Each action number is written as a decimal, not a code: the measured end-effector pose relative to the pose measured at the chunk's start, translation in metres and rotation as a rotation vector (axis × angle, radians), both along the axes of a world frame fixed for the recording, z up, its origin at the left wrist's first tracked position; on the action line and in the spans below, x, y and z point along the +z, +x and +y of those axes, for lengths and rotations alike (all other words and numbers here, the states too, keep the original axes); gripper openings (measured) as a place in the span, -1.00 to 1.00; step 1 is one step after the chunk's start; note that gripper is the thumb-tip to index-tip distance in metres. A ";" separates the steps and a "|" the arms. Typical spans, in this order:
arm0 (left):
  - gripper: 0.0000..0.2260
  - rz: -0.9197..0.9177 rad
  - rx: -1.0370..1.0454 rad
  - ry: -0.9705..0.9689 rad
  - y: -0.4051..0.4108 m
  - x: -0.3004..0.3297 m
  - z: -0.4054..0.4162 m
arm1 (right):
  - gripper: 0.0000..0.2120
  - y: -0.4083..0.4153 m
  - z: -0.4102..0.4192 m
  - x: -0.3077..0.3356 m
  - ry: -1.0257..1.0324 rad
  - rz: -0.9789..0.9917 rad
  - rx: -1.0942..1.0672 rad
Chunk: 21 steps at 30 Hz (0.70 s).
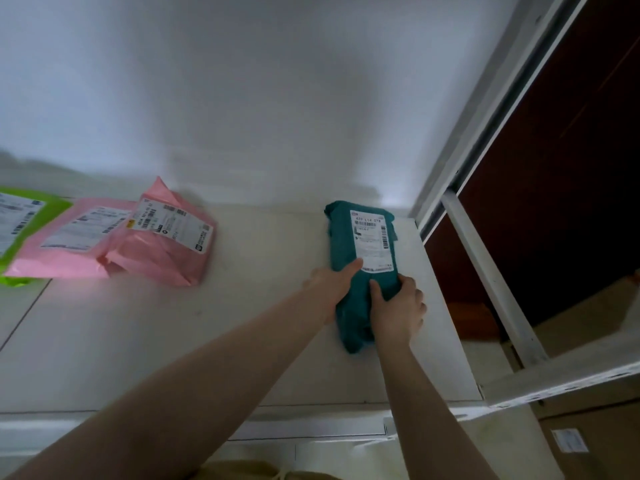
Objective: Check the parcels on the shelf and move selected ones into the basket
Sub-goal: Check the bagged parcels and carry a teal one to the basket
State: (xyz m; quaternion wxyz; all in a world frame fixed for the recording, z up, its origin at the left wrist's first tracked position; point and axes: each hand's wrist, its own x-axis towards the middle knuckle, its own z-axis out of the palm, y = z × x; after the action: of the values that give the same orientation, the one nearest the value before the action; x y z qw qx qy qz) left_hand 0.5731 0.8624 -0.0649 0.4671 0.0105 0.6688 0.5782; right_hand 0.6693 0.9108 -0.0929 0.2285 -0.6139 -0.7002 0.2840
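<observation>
A teal parcel with a white shipping label lies on the white shelf, near its right end. My left hand grips the parcel's left edge, thumb resting on the label's corner. My right hand holds its near right side, thumb pressed on top. Further left lie two pink parcels, overlapping, and a green parcel at the frame's left edge. No basket is in view.
A white wall rises behind the shelf. A white metal upright and rail frame the shelf's right end, with a dark brown panel beyond. A cardboard box with a label sits low at the right.
</observation>
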 end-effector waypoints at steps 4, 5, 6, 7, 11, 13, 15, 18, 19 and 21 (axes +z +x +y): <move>-0.42 0.066 0.145 0.068 -0.018 -0.010 -0.016 | -0.54 -0.024 -0.022 -0.002 -0.013 0.205 0.146; -0.47 0.078 0.165 0.088 -0.024 -0.007 -0.023 | -0.56 -0.029 -0.024 0.000 -0.050 0.274 0.161; -0.49 0.087 0.178 0.094 -0.031 -0.003 -0.031 | -0.58 -0.034 -0.025 0.003 -0.100 0.352 0.171; -0.49 0.091 0.183 0.106 -0.039 0.000 -0.039 | -0.59 -0.038 -0.025 0.007 -0.156 0.426 0.177; -0.50 0.131 0.171 0.166 -0.059 0.016 -0.080 | -0.50 -0.050 -0.027 0.034 -0.425 0.663 0.242; -0.56 0.127 0.161 0.220 -0.062 0.023 -0.102 | -0.46 -0.053 -0.033 0.045 -0.525 0.737 0.331; -0.63 0.095 0.157 0.280 -0.063 0.028 -0.122 | -0.50 -0.054 -0.041 0.051 -0.543 0.758 0.409; -0.70 0.067 0.174 0.335 -0.063 0.033 -0.143 | -0.51 -0.055 -0.058 0.056 -0.544 0.791 0.455; -0.69 0.058 0.184 0.353 -0.063 0.033 -0.149 | -0.51 -0.055 -0.063 0.057 -0.546 0.806 0.460; -0.67 0.050 0.199 0.381 -0.063 0.032 -0.158 | -0.52 -0.057 -0.073 0.060 -0.551 0.831 0.463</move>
State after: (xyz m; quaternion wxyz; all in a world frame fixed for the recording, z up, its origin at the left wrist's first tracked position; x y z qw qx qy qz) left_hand 0.5103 0.7048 -0.0332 0.3806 0.0471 0.5565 0.7371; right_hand 0.6126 0.8380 -0.0332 0.2480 -0.3169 -0.5675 0.7183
